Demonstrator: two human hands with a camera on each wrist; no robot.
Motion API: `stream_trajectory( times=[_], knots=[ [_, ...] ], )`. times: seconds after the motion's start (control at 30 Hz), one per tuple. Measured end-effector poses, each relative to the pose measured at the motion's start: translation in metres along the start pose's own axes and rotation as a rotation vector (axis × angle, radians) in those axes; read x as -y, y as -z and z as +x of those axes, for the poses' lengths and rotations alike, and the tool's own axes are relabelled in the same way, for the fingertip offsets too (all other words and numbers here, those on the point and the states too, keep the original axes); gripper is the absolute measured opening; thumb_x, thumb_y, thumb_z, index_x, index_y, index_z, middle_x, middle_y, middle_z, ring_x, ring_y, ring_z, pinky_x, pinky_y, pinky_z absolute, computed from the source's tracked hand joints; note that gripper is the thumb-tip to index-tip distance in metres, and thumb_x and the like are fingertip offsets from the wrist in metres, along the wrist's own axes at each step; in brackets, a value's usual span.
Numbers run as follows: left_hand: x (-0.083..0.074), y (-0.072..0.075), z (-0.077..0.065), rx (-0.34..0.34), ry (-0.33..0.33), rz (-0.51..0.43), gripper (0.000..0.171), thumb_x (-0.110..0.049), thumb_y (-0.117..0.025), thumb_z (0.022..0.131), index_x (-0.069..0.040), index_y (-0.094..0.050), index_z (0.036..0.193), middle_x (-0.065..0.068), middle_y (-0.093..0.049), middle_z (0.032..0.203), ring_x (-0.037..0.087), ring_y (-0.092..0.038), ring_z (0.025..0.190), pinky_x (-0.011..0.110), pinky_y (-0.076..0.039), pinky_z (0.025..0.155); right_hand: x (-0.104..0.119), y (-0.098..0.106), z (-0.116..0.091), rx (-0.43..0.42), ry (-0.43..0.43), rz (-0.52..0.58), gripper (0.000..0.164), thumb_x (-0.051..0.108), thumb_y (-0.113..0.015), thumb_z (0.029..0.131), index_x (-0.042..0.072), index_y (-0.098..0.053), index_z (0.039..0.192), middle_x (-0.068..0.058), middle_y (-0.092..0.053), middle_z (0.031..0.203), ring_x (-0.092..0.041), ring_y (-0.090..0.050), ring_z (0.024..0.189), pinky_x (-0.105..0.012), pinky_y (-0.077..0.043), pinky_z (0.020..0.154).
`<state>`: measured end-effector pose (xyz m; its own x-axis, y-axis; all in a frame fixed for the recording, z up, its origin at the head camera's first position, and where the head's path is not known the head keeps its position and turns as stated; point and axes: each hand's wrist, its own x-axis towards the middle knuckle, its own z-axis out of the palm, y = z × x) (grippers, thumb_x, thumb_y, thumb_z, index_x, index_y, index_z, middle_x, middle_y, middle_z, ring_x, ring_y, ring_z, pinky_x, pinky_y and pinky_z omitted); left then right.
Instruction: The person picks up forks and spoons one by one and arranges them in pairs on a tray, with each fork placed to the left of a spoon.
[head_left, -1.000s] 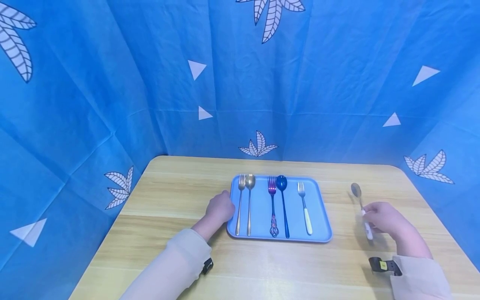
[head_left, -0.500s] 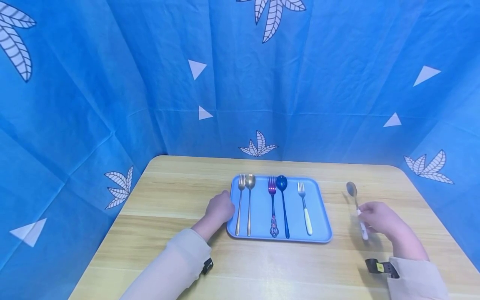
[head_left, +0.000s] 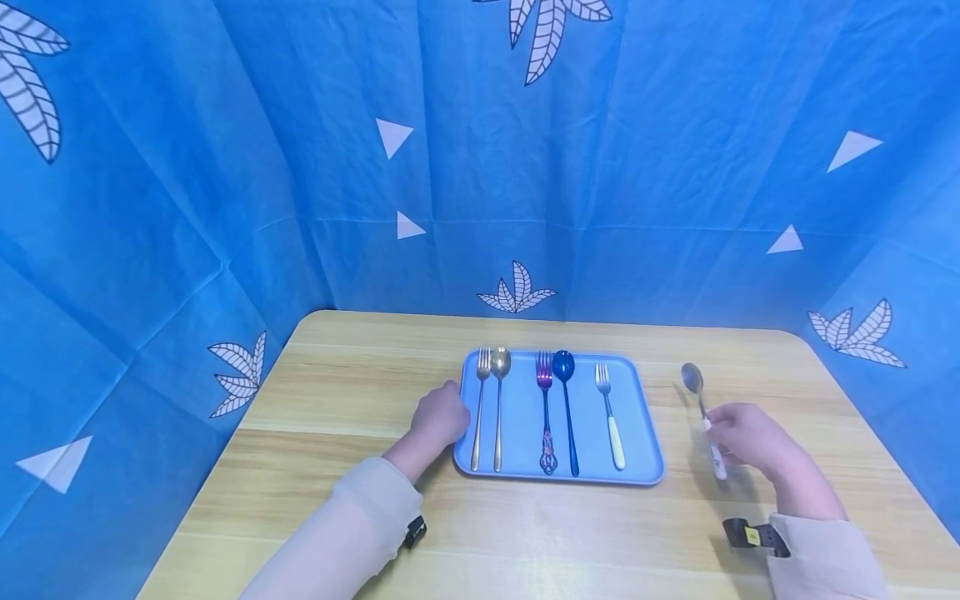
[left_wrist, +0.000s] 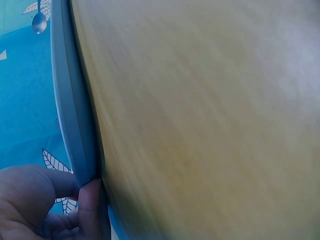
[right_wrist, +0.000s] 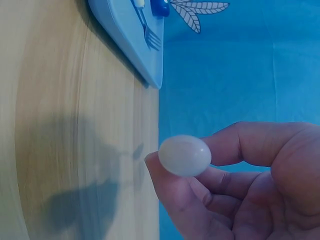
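My left hand (head_left: pixel 442 414) pinches the left rim of a light blue tray (head_left: pixel 521 417) flat on the table; the left wrist view shows thumb and finger at the tray's rim (left_wrist: pixel 75 100). To the tray's right, my right hand (head_left: pixel 753 433) pinches a spoon (head_left: pixel 692 377) with a white handle, held above the tabletop with its bowl pointing away from me. The handle's rounded end (right_wrist: pixel 185 156) faces the right wrist camera. Nearest to it on the tray lies a small fork (head_left: pixel 616 442) with a cream handle.
On the tray, a gold fork (head_left: pixel 478 417) and gold spoon (head_left: pixel 500 364) lie at left. A purple fork (head_left: pixel 543 371) and dark blue spoon (head_left: pixel 563 367) lie mid-tray. The wooden table (head_left: pixel 360 358) is backed by a blue curtain (head_left: pixel 675 167) with leaf prints.
My right hand has moved left toward the tray, carrying the white-handled spoon. The left hand, the tray and the cutlery on it have stayed put.
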<state>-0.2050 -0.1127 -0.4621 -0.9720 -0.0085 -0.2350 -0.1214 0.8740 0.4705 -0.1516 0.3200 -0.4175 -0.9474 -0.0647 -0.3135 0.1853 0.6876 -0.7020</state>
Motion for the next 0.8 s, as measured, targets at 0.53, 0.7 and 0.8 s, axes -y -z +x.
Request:
stream_trajectory(
  times=[0.53,0.7,0.8],
  knots=[
    [0.000,-0.001,0.001,0.009,0.012,-0.005,0.046,-0.012,-0.049,0.097,0.007,-0.047,0.139,0.024,-0.061,0.127,0.038,-0.063,0.106,0.048,-0.055,0.086,0.015,-0.011,0.007,0.016,0.044,-0.052,0.045,0.000,-0.056,0.088,-0.026,-0.047,0.124,-0.029,-0.067,0.099,-0.024,-0.066,0.081,-0.039,-0.058,0.072],
    [0.000,-0.001,0.001,0.009,0.004,0.004,0.046,-0.013,-0.049,0.097,0.007,-0.047,0.139,0.024,-0.061,0.128,0.039,-0.063,0.107,0.048,-0.055,0.087,0.019,-0.015,0.009,0.020,0.053,-0.060,0.045,0.001,-0.057,0.090,-0.026,-0.047,0.123,-0.032,-0.066,0.102,-0.028,-0.068,0.085,-0.044,-0.059,0.076],
    [0.001,-0.001,0.001,0.011,0.002,0.006,0.046,-0.013,-0.050,0.097,0.007,-0.047,0.139,0.024,-0.061,0.127,0.038,-0.063,0.106,0.048,-0.055,0.086,0.022,-0.019,0.011,0.025,0.052,-0.062,0.044,0.000,-0.057,0.090,-0.026,-0.047,0.123,-0.032,-0.066,0.102,-0.028,-0.068,0.086,-0.045,-0.058,0.076]
  ],
)
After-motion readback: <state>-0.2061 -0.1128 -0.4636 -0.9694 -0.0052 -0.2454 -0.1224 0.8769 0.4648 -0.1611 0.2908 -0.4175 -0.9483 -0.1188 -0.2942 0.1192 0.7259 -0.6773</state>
